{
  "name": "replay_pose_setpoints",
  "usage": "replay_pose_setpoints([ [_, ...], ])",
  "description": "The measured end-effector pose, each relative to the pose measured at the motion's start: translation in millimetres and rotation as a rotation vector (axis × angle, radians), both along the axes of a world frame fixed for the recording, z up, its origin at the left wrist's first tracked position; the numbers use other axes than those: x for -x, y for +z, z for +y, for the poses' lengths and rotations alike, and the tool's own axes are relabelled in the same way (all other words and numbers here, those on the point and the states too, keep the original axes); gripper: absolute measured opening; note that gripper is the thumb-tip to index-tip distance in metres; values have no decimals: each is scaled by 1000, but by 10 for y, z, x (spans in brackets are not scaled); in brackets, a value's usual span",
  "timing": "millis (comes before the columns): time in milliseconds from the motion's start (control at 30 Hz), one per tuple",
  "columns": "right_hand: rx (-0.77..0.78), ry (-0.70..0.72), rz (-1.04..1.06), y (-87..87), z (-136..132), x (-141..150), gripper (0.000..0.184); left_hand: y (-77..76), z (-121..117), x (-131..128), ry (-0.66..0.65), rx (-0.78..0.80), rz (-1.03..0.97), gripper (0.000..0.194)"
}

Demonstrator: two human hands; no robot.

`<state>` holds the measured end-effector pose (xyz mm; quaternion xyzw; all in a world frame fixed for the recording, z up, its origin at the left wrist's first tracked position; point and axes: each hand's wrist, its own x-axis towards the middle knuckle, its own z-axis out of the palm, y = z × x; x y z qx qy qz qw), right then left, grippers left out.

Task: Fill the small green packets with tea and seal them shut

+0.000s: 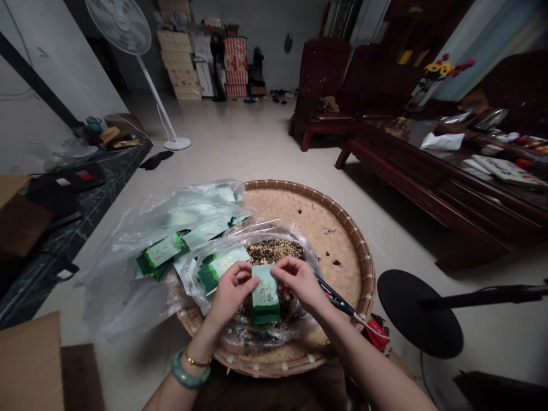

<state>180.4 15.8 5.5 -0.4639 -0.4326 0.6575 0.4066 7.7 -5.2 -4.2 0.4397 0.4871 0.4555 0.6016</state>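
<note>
A small green tea packet (266,294) with gold lettering hangs upright between my hands. My left hand (232,290) pinches its upper left edge, and my right hand (298,279) pinches the upper right corner. Beneath it, a clear plastic bag (299,233) lies spread open, holding a dark and pale loose dried mix (274,251). Just left of my left hand, another green packet (208,274) rests on the bag. Beside my right wrist lies a black corded handheld tool (338,298). All this sits on a round woven bamboo tray (370,268).
A large plastic bag (124,297) with several green packets overhangs the tray's left side. A black round stand base (411,314) is on the floor at right. Farther off are a white fan (177,142), a dark wooden table (411,171) and stacked boxes (177,63).
</note>
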Motion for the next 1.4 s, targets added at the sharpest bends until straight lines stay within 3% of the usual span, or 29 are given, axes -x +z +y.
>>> replay_pose_setpoints([
  [67,-3,-53,59,-3,30,-6,40,-20,-25,-19,-123,58,-54,58],
  [133,-18,-90,97,-9,62,-8,40,-30,-46,-36,-212,64,17,69],
  [233,-28,-116,122,-19,104,-2,40,-21,-47,-50,-235,51,178,56],
  [433,-56,-193,167,-34,151,21,40,63,34,-7,-305,-2,293,42],
  [533,-43,-146,167,-36,146,9,41,67,44,17,-322,-15,334,39],
  [700,-62,15,47,-5,84,-13,37,-12,50,25,-221,82,62,56],
  [800,-87,67,-28,19,55,5,33,-44,75,-6,-85,141,-75,52],
  [1100,-179,-18,-203,-92,50,78,25,-106,19,-133,162,123,-103,34],
  [1267,-177,-36,-186,-87,58,63,23,-111,0,-144,197,166,-182,34],
  [1400,-139,-5,-130,-94,62,53,24,-81,2,-155,85,174,-201,35],
])
